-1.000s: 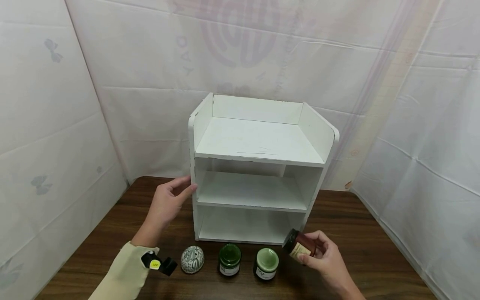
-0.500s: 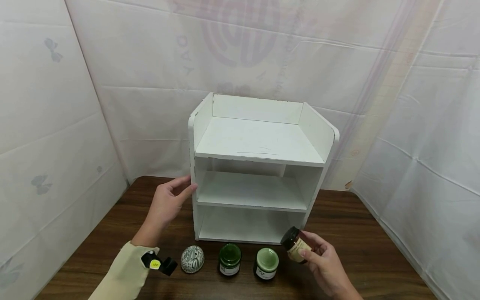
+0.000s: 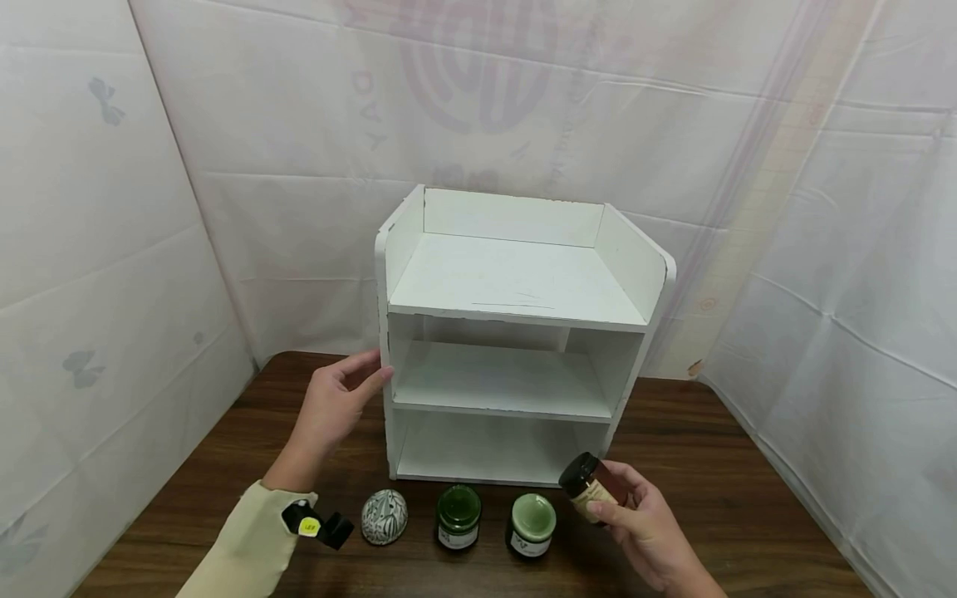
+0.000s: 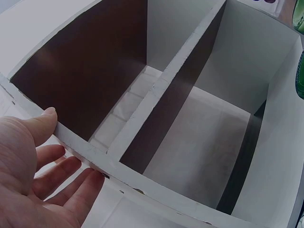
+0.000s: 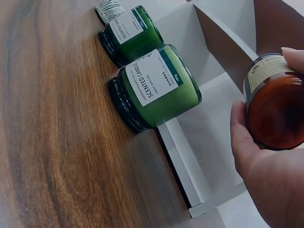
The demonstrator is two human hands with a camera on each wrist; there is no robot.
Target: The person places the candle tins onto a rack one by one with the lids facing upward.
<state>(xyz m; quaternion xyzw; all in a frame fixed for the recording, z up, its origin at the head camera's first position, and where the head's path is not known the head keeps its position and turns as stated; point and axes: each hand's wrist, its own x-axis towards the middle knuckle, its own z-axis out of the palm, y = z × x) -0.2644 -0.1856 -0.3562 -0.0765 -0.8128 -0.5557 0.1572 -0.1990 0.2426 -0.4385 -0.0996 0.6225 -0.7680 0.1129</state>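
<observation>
My right hand [image 3: 643, 523] holds an amber glass jar [image 5: 275, 111] with a cream label, in front of the shelf's lower right corner. The jar is tilted, its black lid [image 3: 578, 473] toward the upper left and its base toward the right wrist camera. My left hand [image 3: 334, 399] grips the left side panel of the white shelf unit [image 4: 135, 183], thumb on the front edge and fingers along the outer face. Two green scented candles, one dark [image 3: 458, 511] and one lighter [image 3: 532, 522], stand lid down on the table before the shelf.
A black-and-white patterned dome [image 3: 385, 517] sits left of the candles, near my left forearm. The shelf unit has an upper tray and two compartments below, facing me. White cloth sheets [image 3: 299, 124] enclose the brown wooden table [image 3: 695, 465] at the back and sides.
The amber jar has shifted slightly left and been turned in my right hand, its label coming toward the head camera, then partly away. My left hand has stayed put.
</observation>
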